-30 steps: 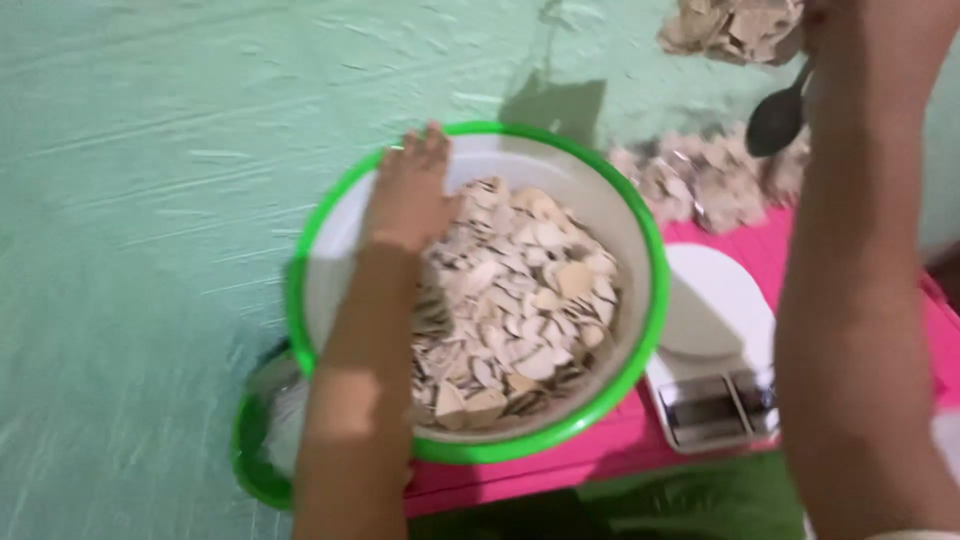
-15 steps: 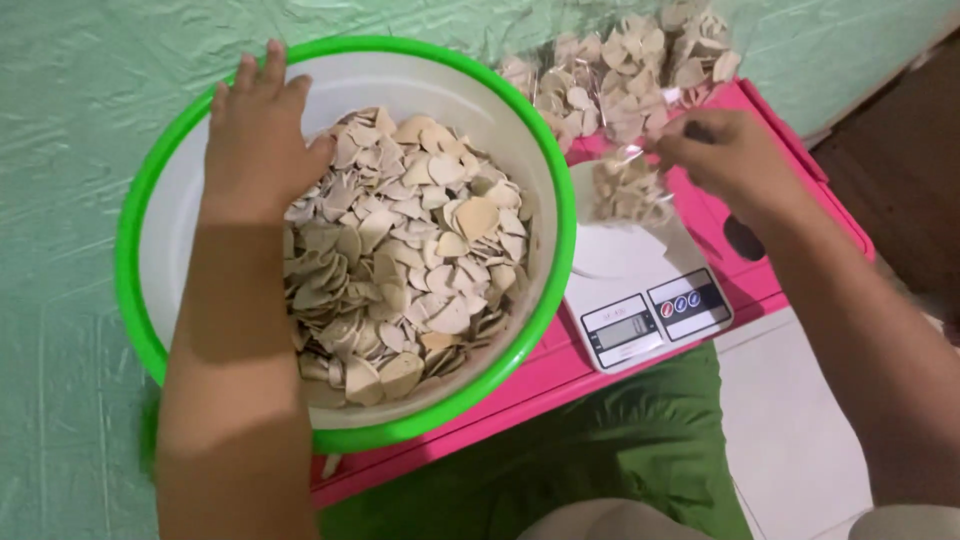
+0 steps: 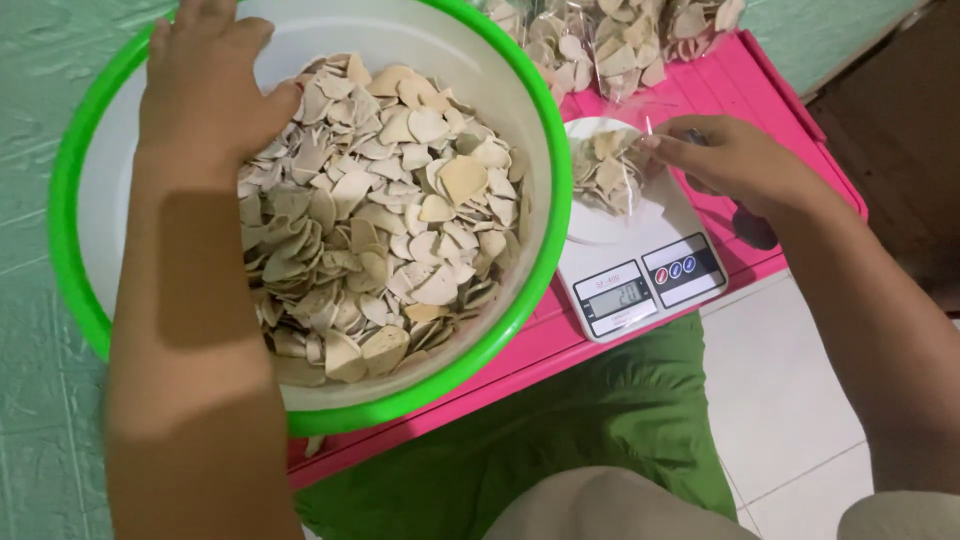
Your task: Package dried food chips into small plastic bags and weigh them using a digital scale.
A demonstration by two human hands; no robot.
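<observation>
Left hand [image 3: 205, 80] flat on chips [image 3: 380, 230]; right hand [image 3: 730, 160] pinching bag [image 3: 605, 170].

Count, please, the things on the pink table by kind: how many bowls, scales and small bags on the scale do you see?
Bowl, white with green rim: 1
Kitchen scale, white: 1
Clear bag of chips on the scale: 1
Total: 3
The sealed bags of chips at the back overlap and are cut off by the edge, so their number cannot be told.
</observation>
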